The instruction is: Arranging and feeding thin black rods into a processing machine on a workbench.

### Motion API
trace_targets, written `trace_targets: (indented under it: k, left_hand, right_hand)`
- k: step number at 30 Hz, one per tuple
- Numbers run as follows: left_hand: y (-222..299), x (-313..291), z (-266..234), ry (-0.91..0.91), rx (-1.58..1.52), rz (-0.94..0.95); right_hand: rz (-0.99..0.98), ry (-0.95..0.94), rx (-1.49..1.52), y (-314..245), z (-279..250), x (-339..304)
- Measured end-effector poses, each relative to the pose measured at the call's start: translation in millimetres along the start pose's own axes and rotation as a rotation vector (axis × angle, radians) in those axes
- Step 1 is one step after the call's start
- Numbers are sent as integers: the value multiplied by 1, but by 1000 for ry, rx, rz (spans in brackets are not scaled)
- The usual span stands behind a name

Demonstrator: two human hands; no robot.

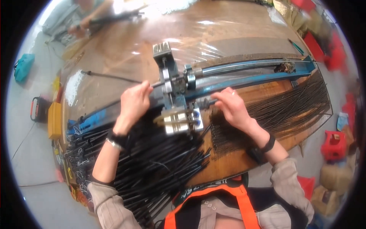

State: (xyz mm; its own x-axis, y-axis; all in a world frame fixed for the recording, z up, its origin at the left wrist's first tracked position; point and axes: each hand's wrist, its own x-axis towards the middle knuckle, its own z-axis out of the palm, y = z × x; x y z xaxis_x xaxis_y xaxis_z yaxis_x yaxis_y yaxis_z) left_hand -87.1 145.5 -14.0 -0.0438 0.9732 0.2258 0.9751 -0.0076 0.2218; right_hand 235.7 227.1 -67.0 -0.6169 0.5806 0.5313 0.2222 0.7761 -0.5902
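My left hand (pixel 134 102) is closed in a pinch around a thin black rod (pixel 110 76). The rod slants from a pale patch on the table to the metal clamping machine (pixel 173 84) in the middle. Right of that machine, my right hand (pixel 233 108) has its fingers bent together beside a small grey metal part (pixel 203 103). Whatever those fingertips hold is too small or blurred to make out. Yellowish tubes (pixel 173 117) and a pale block with blue fittings sit on the machine's near side.
A long blue rail (pixel 244 84) runs right from the machine. Many thin dark rods (pixel 282 110) lie on the table's right side, and thicker black rods (pixel 152 164) are heaped at near left. Across the table, another person's blurred hand (pixel 78 30) is near dark rods. Red containers (pixel 333 146) stand at right.
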Motion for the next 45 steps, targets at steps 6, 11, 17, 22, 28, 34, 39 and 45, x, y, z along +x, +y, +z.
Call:
trace_targets:
  k: [6, 11, 17, 22, 28, 34, 39, 45]
  left_hand:
    - [-8, 2, 11, 214, 30, 186]
    - [-22, 28, 21, 221, 35, 456]
    - [-128, 1, -33, 394, 387, 500]
    - [-31, -63, -36, 45, 505, 231]
    - [83, -179, -8, -233, 201, 59]
    - [84, -179, -5, -175, -65, 16]
    - [99, -178, -14, -179, -73, 86]
    - [108, -154, -33, -222, -119, 107]
  right_hand:
    - [-18, -5, 164, 11, 4, 6]
    - [19, -266, -196, 1, -17, -13]
    - [-256, -515, -285, -62, -14, -98]
    - [-256, -551, -223, -44, -14, -84]
    - [-217, -605, -78, -53, -14, -48]
    - [84, -509, 141, -56, -5, -50]
    - [505, -429, 359, -66, 15, -60]
    - [520, -73, 432, -66, 16, -76]
